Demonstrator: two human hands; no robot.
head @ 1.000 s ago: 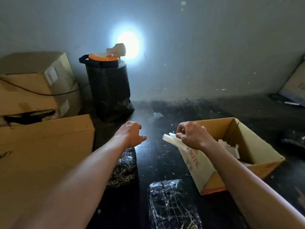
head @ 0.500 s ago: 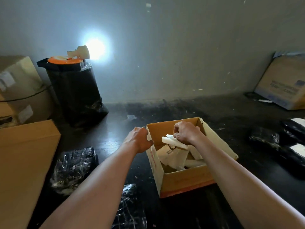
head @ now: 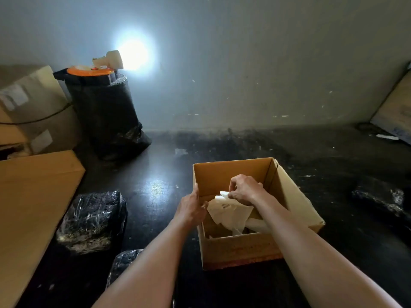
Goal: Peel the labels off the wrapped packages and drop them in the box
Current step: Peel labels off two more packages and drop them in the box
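Left hand (head: 190, 208) now gripping box (head: 235, 250) rim

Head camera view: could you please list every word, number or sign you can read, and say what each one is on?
No text here is legible.
Peeled label in the open cardboard box: dark print, too blurred to read.
White stickers on the stacked cartons at left: too blurred.
Leaning carton at right: faint marks, unreadable.

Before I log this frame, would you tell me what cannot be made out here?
Head view only:
- Print on the labels: too small and blurred.
- Bottom of the box: hidden by the label pile.
- Right hand fingertips' hold on the label: curled fingers hide it.
- Nearest wrapped package: covered by the left arm.
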